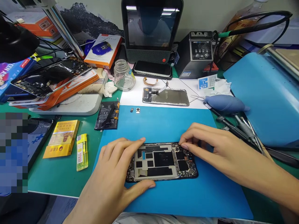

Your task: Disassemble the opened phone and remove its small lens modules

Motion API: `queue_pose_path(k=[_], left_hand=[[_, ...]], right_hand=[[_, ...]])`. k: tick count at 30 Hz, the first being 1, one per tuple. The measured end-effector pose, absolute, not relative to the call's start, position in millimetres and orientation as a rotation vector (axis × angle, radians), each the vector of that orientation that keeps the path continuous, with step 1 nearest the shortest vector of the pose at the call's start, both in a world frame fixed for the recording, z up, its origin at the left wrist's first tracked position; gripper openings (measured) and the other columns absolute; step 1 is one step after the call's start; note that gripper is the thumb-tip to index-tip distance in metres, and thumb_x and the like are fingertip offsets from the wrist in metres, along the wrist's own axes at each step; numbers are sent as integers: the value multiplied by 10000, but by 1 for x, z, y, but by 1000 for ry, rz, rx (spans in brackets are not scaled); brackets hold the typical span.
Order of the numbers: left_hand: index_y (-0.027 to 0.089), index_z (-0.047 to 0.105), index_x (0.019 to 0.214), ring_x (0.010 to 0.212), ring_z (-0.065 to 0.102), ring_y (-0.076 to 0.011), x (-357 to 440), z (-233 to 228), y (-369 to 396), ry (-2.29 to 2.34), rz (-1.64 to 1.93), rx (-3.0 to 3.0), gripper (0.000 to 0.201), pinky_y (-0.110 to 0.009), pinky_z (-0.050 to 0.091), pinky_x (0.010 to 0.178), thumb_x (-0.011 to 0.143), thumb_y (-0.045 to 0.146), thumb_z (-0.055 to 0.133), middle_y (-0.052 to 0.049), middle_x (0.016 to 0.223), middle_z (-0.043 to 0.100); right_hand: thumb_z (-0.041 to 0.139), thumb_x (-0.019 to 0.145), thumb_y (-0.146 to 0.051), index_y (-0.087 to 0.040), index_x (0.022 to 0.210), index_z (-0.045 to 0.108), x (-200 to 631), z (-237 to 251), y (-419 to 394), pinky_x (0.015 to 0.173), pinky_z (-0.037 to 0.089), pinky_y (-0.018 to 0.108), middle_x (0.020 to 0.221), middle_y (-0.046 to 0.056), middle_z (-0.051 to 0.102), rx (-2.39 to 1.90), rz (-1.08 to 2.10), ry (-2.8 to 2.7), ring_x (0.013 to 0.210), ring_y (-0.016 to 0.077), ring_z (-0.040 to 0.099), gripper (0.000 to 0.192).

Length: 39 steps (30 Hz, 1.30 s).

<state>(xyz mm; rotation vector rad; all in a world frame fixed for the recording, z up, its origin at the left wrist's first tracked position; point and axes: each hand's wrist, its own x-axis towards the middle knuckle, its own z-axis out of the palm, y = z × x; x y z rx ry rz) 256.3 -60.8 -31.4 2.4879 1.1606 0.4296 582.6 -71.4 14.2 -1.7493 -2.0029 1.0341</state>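
Observation:
An opened phone body (pixel 161 161), its back off and its boards bare, lies flat on the blue mat (pixel 163 124) in front of me. My left hand (pixel 116 168) clamps its left end, with fingers on the far edge and the thumb along the near edge. My right hand (pixel 207 143) rests at the phone's top right corner, fingertips pinched together on a small part there; what they pinch is too small to make out.
A phone battery (pixel 107 115) lies at the mat's left edge, two tiny camera modules (pixel 135 110) and a removed screen panel (pixel 166 96) lie beyond. Blue air blower (pixel 225 104), tweezers and screwdrivers (pixel 243 129) lie right. Yellow box (pixel 62 138), lighter (pixel 82 151), glass jar (pixel 124 75), soldering station (pixel 198 54) around.

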Motion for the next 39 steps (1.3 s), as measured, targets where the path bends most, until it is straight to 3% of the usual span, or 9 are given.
queue_pose_path(k=[11, 16, 21, 28, 39], left_hand=[[369, 320, 1691, 1372, 591, -334, 261, -27, -61, 1185, 410, 2407, 838, -463, 482, 1101, 1030, 631, 764, -73, 1448, 674], [368, 322, 1684, 1386, 582, -345, 263, -26, -63, 1211, 397, 2396, 851, -481, 467, 1118, 1018, 646, 772, -80, 1481, 661], [367, 324, 1699, 1359, 594, -328, 260, -27, -60, 1169, 430, 2420, 855, -449, 482, 1092, 1022, 630, 775, -65, 1436, 681], [370, 331, 1698, 1320, 600, -320, 259, -29, -60, 1171, 451, 2458, 828, -439, 467, 1087, 1033, 575, 780, -58, 1408, 684], [349, 327, 1711, 1322, 593, -313, 257, -32, -60, 1150, 431, 2514, 820, -431, 465, 1087, 1046, 558, 761, -61, 1426, 679]], right_hand=[[559, 1108, -697, -321, 1002, 744, 585, 13, -66, 601, 486, 318, 929, 2, 696, -1689, 1022, -2043, 707, 169, 631, 432], [535, 1090, -753, -334, 1020, 731, 582, 10, -67, 666, 487, 338, 958, 1, 688, -1802, 1088, -1976, 749, 181, 624, 468], [559, 1115, -618, -305, 990, 711, 582, 8, -66, 582, 445, 304, 885, -11, 673, -1699, 1045, -2019, 669, 145, 605, 370], [580, 1123, -517, -289, 991, 691, 583, 9, -69, 608, 422, 279, 919, -35, 662, -1698, 1036, -2010, 709, 110, 594, 285], [568, 1128, -557, -270, 992, 707, 581, 13, -67, 628, 438, 303, 934, -9, 676, -1751, 1105, -1996, 724, 128, 593, 346]])
